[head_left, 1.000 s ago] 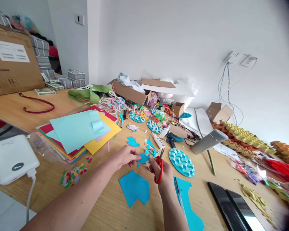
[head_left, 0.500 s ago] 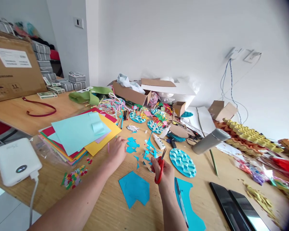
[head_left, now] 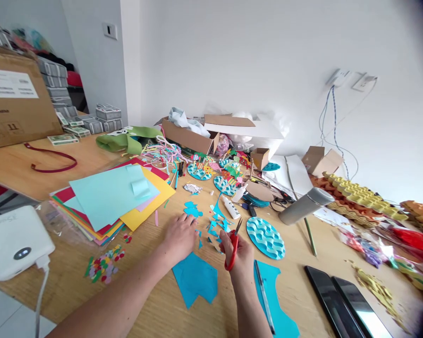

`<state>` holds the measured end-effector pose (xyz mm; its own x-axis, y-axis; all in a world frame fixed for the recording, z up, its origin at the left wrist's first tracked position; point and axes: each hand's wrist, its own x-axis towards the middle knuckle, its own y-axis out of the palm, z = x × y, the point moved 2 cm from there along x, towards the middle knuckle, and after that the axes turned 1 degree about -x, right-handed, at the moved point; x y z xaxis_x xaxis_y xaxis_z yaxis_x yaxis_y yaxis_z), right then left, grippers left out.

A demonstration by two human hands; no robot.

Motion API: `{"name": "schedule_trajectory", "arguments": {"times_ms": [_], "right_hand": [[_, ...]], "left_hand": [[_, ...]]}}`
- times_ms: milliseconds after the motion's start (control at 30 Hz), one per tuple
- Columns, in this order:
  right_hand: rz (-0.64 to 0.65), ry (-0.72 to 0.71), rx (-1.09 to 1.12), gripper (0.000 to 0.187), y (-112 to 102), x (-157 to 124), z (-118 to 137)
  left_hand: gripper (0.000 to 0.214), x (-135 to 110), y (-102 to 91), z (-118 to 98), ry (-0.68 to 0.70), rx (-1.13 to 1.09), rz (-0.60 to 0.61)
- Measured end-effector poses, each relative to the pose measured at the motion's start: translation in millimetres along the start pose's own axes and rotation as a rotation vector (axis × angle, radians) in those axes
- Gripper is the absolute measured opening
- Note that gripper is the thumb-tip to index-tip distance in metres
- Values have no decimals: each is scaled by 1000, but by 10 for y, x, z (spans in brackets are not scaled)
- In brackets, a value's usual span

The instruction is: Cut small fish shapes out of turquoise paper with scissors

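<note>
Near edge: both forearms come in from the bottom, cut off by the frame.

The right hand is clamped on the red scissors. Its fingers are through the loops and the blades point up and away. They look nearly together, but they are too small for me to be sure.

The left hand lies palm down on the table. Its fingertips are hidden beneath it, so I cannot tell whether it pinches anything. It touches the top edge of the blue sheet, which lies flat between the two forearms.

A second blue piece sits just right of the right wrist, clipped by the bottom edge, with a pen lying on it.

Far bottom right, two dark screens are partly out of frame.

At the left, the cable of a white power bank drops out of view.

Just beyond the hands lie blue scraps, with a wavy blue disc to their right. Further on lie a stack of coloured paper and a grey flask on its side.

Containers, far side: an open cardboard box holds crumpled pale material. I cannot make out what is inside the small box.

A large carton at the far left is cut by the frame.
</note>
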<state>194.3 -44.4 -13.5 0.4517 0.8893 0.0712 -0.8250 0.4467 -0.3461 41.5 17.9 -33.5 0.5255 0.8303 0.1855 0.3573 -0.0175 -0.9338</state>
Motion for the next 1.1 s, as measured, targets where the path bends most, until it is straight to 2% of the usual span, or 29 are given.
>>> {"name": "schedule_trajectory", "arguments": {"times_ms": [633,833,1100], "right_hand": [[-17,-6,-26,48,-25,-7,66],[-51,-46,-22,48,-42,-12,84],[-72,-39,0,47,-21,21,21]], "left_hand": [[32,23,66,72,43,-70,-51],[49,57,43,120,23,6,-142],[58,81,169,102,25,75,34]]}}
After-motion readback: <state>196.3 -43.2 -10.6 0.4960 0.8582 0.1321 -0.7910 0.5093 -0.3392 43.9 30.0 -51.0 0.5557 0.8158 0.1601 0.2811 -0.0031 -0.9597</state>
